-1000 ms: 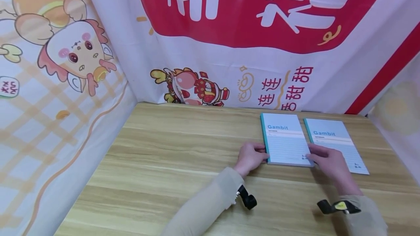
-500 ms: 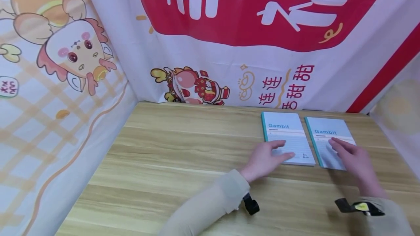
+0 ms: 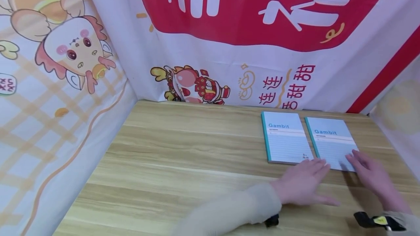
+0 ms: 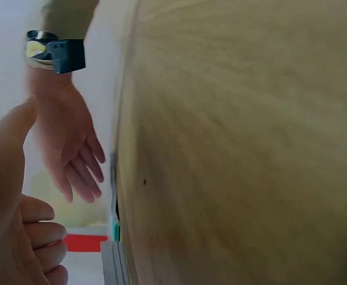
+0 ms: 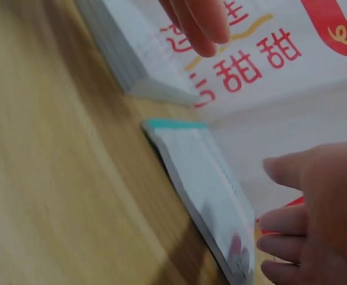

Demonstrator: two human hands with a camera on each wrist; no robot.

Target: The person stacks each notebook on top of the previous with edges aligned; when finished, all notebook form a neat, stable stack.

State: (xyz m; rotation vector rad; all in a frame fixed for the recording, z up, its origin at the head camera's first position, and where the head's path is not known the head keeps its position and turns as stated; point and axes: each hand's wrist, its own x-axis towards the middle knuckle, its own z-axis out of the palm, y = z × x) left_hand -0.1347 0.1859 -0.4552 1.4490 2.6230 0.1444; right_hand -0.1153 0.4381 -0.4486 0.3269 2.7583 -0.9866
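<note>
Two light-blue "Gambit" notebooks with teal spines lie side by side near the back right of the table. The left notebook (image 3: pixel 287 137) looks thicker in the right wrist view, perhaps a stack (image 5: pixel 111 47). The right notebook (image 3: pixel 331 141) lies flatter. My left hand (image 3: pixel 302 183), palm down with fingers extended, reaches across the lower right corner of the left notebook towards the gap. By the right notebook's lower right edge is my right hand (image 3: pixel 375 177), its fingers loosely bent. Both hands hold nothing; firm contact with the covers cannot be told.
The wooden table (image 3: pixel 164 163) extends to the left and front of the notebooks. A printed cloth (image 3: pixel 203 57) hangs along its back edge, and another patterned cloth (image 3: pixel 75 119) covers the left side.
My left hand leaves the left notebook's spine side and moves right, past its lower corner. My right hand shifts from between the notebooks, over the right one, to its right edge.
</note>
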